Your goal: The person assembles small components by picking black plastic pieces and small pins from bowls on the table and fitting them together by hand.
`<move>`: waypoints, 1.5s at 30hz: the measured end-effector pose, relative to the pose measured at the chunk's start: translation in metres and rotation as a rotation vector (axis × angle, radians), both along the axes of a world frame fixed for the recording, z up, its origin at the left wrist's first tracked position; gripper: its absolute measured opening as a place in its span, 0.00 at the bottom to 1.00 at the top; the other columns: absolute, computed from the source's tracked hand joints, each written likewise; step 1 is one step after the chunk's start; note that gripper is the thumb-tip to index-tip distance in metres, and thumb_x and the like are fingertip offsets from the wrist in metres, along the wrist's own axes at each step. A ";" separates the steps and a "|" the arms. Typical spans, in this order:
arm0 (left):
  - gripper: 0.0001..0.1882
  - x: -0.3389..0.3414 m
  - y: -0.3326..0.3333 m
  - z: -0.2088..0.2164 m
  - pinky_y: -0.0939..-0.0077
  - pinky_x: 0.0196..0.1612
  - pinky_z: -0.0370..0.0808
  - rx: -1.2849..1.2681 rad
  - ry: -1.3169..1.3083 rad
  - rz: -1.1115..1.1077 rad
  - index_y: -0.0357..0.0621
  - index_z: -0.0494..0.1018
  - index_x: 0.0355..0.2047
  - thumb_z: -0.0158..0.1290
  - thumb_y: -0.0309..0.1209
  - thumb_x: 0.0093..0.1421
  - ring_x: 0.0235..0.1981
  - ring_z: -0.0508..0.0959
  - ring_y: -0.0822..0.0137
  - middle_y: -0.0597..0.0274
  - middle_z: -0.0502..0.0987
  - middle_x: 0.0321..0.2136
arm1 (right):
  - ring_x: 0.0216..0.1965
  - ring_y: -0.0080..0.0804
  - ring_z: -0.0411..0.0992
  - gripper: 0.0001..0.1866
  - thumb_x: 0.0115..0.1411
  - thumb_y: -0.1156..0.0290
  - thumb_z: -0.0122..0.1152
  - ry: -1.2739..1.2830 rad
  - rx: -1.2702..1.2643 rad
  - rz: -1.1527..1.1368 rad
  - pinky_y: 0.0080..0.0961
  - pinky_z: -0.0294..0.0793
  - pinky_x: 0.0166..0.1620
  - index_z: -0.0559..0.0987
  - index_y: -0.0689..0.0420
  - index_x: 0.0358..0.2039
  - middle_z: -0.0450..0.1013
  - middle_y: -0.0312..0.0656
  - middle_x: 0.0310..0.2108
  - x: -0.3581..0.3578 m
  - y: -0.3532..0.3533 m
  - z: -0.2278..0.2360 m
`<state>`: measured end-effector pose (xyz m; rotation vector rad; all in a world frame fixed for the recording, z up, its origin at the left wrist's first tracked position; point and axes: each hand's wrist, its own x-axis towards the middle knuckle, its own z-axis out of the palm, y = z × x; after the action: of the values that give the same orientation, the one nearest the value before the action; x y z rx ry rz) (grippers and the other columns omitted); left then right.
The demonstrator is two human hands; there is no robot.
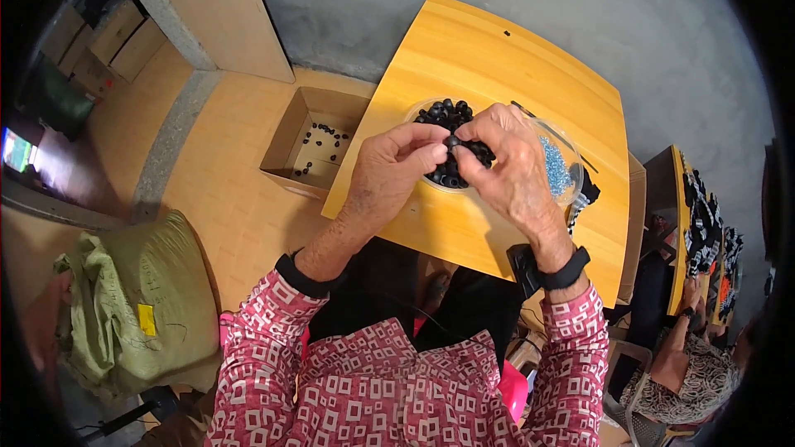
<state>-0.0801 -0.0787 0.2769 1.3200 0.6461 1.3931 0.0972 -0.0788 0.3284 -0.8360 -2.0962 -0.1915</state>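
Over the wooden table, my left hand (387, 167) and my right hand (515, 164) meet fingertip to fingertip. Between them they pinch a small black rounded part (452, 142); its exact kind is too small to make out. Right beneath is a round clear bowl (448, 190) heaped with similar black parts (445, 111), some hidden by my fingers. Beside my right hand stands a round clear tub (570, 142) with many small light-blue pieces (555, 169), partly covered by that hand. Both wrists wear black bands.
An open cardboard box (286, 142) with scattered black parts sits on the floor left of the table (497, 58). A stuffed green sack (145, 306) stands lower left. A dark thin rod (590, 167) lies by the tub. At right, another person (687, 372) works at a second table.
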 end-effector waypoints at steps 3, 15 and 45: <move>0.10 0.006 -0.012 0.011 0.84 0.39 0.74 -0.119 0.010 -0.007 0.37 0.76 0.43 0.54 0.25 0.61 0.34 0.77 0.76 0.65 0.79 0.35 | 0.34 0.41 0.67 0.08 0.47 0.73 0.65 -0.012 0.106 0.048 0.35 0.65 0.35 0.76 0.57 0.29 0.67 0.41 0.27 0.003 -0.011 0.002; 0.06 0.082 -0.003 0.005 0.83 0.38 0.75 -0.382 -0.207 -0.225 0.38 0.76 0.37 0.56 0.23 0.59 0.34 0.77 0.75 0.63 0.79 0.33 | 0.32 0.41 0.70 0.13 0.43 0.78 0.70 0.284 -0.129 0.186 0.32 0.69 0.34 0.78 0.60 0.32 0.71 0.42 0.28 0.089 -0.006 -0.029; 0.10 0.119 -0.018 -0.067 0.80 0.46 0.78 -0.588 -0.183 -0.364 0.39 0.74 0.44 0.54 0.24 0.61 0.41 0.80 0.67 0.55 0.79 0.40 | 0.39 0.45 0.74 0.11 0.49 0.72 0.67 -0.173 -0.364 -0.446 0.38 0.73 0.42 0.80 0.61 0.34 0.75 0.47 0.31 0.230 0.044 -0.065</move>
<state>0.0384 -0.0969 0.2096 0.7805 0.5948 0.9147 0.3269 -0.0350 0.2637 -1.5543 -2.1073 -0.1208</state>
